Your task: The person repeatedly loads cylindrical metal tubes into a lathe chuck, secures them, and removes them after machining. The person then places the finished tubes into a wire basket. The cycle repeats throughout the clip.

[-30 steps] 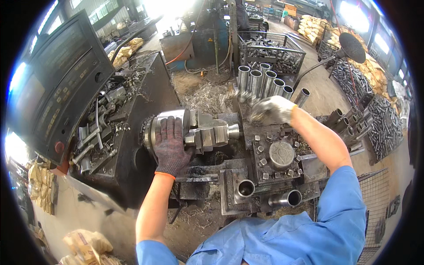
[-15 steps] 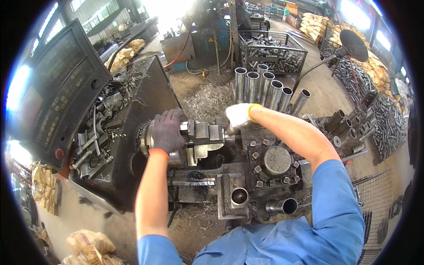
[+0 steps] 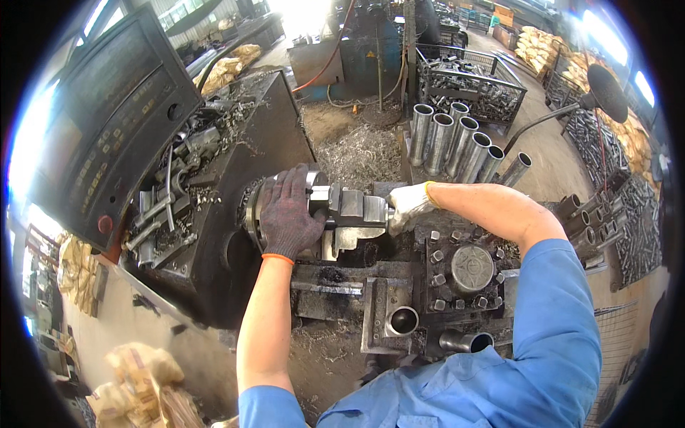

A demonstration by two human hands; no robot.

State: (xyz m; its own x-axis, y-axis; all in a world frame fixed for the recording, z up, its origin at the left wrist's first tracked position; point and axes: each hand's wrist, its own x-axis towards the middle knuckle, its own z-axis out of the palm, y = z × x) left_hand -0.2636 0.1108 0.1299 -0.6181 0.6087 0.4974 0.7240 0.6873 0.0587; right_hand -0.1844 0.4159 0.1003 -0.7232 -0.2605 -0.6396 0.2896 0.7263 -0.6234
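My left hand (image 3: 289, 217), in a dark knit glove with an orange cuff, lies over the lathe chuck (image 3: 252, 214). Its fingers stretch across the top of the chuck and its thumb reaches toward the steel jaws (image 3: 348, 205). At the right end of these stepped jaws is my right hand (image 3: 409, 205), in a white glove with a yellow cuff. Its fingers are curled closed there, hiding whatever they grip. Just nearer to me stands the square tool post (image 3: 471, 269), ringed with bolts.
Several steel tubes (image 3: 442, 139) stand upright behind my right forearm. A wire crate (image 3: 471, 85) of metal parts is farther back. The control panel (image 3: 107, 128) rises at left, beside a chip-strewn headstock top (image 3: 171, 192). A short tube (image 3: 467, 341) lies near my waist.
My head view has shifted, so the scene sits farther right. My right hand, blurred before at the jaws' right end, now shows sharply and closed there. My left hand stays on the chuck.
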